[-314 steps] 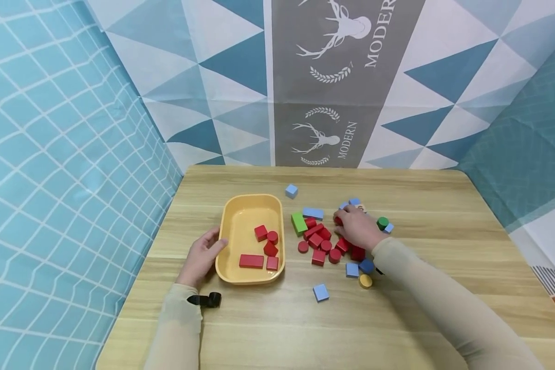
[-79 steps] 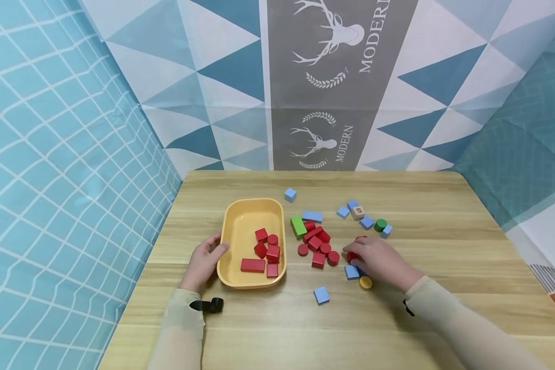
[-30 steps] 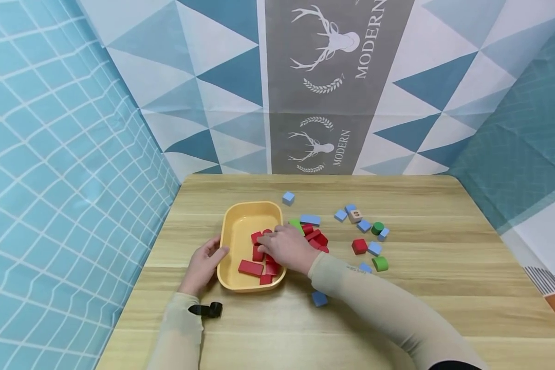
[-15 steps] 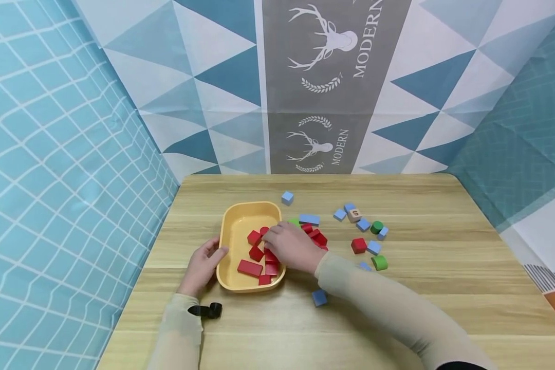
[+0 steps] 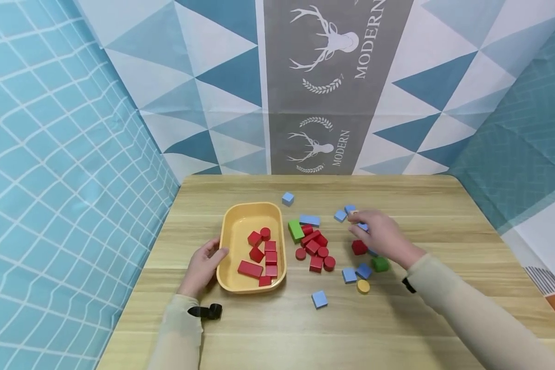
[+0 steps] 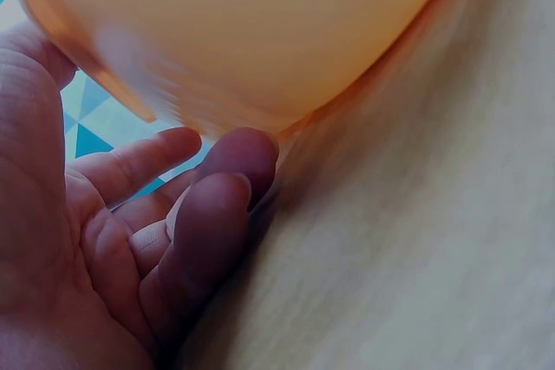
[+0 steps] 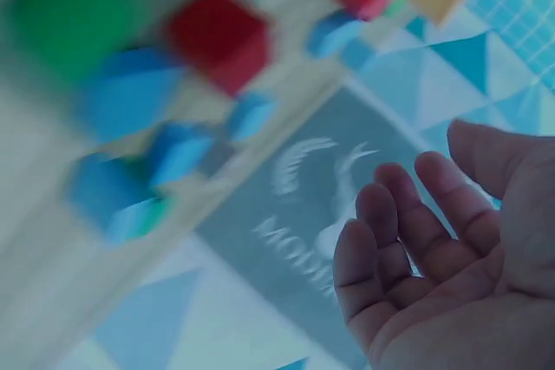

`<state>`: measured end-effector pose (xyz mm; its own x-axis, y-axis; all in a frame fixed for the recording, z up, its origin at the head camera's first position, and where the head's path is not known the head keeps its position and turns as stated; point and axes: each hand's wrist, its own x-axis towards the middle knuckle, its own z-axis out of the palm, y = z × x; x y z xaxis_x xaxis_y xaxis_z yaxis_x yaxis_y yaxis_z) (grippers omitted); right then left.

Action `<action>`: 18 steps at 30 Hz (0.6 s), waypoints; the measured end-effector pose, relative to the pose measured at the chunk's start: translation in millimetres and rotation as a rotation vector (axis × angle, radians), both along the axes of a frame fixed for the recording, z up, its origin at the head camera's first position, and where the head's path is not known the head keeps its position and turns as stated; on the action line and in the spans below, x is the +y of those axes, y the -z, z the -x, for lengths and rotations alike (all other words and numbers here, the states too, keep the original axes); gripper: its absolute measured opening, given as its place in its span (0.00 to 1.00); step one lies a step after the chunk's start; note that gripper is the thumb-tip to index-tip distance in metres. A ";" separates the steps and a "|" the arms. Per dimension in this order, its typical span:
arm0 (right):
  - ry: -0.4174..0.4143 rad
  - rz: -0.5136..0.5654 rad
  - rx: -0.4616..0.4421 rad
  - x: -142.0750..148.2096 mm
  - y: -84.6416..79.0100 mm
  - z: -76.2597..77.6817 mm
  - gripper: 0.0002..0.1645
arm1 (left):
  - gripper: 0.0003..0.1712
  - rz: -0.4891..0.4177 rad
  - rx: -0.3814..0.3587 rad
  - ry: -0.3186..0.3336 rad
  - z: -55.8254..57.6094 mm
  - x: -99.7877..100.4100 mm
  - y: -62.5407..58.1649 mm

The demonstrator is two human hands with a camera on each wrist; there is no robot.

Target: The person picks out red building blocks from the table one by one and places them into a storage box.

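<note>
Left hand (image 5: 202, 267) holding tray (image 5: 240, 221), right hand (image 5: 383, 236) empty

Left: at tray's 9 o'clock, thumb over the rim, fingers bent against the outer wall; probably steadying it. Right: over the table, well out at tray's 3, fingers loosely bent, nothing grasped. Red blocks in tray (image 5: 270, 258) bunch toward 4 o'clock, the right hand's side, handy I'd guess. Loose red blocks (image 5: 312, 247) sit just outside at 3. Yellow disc (image 5: 363, 286) at right hand's 7. Right wrist view shows the bare palm, left wrist view the lower fingers; head view hides both.
</note>
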<state>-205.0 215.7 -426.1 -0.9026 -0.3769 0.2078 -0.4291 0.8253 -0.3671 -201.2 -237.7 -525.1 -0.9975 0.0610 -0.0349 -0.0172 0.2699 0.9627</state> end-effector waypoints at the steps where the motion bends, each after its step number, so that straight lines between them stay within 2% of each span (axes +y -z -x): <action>1: 0.008 -0.015 -0.019 7.2 3.0 -2.3 0.17 | 0.34 -0.003 -0.001 -0.003 -0.4 -0.8 0.4; 4: -0.006 -0.100 -0.043 20.6 14.2 -8.0 0.19 | 0.34 -0.008 -0.001 -0.008 -1.2 -2.4 1.3; 7: -0.035 -0.186 -0.024 26.2 26.8 -11.1 0.19 | 0.34 -0.011 -0.002 -0.005 -1.6 -2.1 1.9; 12: -0.054 -0.244 -0.003 28.5 42.4 -9.2 0.16 | 0.34 -0.015 -0.005 -0.003 -2.0 0.0 1.0; 15: -0.053 -0.254 -0.009 26.2 44.6 -6.7 0.13 | 0.33 -0.012 -0.002 -0.004 -2.2 1.2 -0.4; 18: -0.048 -0.245 -0.005 18.9 39.6 -3.8 0.10 | 0.33 -0.011 0.002 -0.002 -2.1 1.8 -1.7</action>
